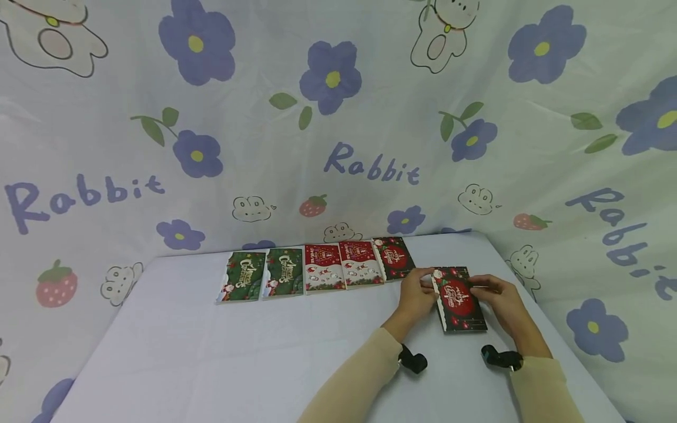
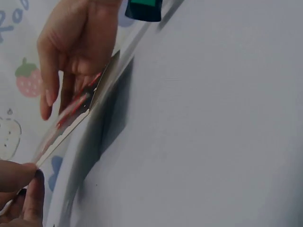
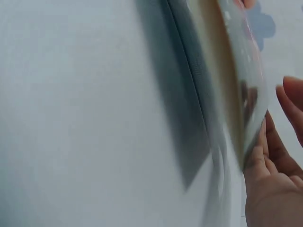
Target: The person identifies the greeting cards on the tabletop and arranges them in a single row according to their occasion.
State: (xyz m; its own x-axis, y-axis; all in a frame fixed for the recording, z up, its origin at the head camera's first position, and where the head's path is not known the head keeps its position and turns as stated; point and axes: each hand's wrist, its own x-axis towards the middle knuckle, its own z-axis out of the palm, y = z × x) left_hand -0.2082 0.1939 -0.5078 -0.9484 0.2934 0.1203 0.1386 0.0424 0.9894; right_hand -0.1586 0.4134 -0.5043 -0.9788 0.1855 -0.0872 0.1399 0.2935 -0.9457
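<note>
A black Christmas card (image 1: 457,298) with a red round emblem is held slightly tilted above the right part of the white table. My left hand (image 1: 416,298) pinches its left edge between thumb and fingers, as the left wrist view also shows. At the card's right side is my right hand (image 1: 502,305). In the right wrist view, the right fingers (image 3: 269,158) touch the card's back near its edge, while the thumb stays apart from it. The card's shadow falls on the tablecloth in both wrist views.
Along the table's back edge lie two green cards (image 1: 284,273), two red-and-white cards (image 1: 324,269) and a matching black card (image 1: 394,258), side by side. Behind the white table (image 1: 211,364) hangs a printed curtain (image 1: 254,153). Both wrists carry a black camera (image 1: 412,359).
</note>
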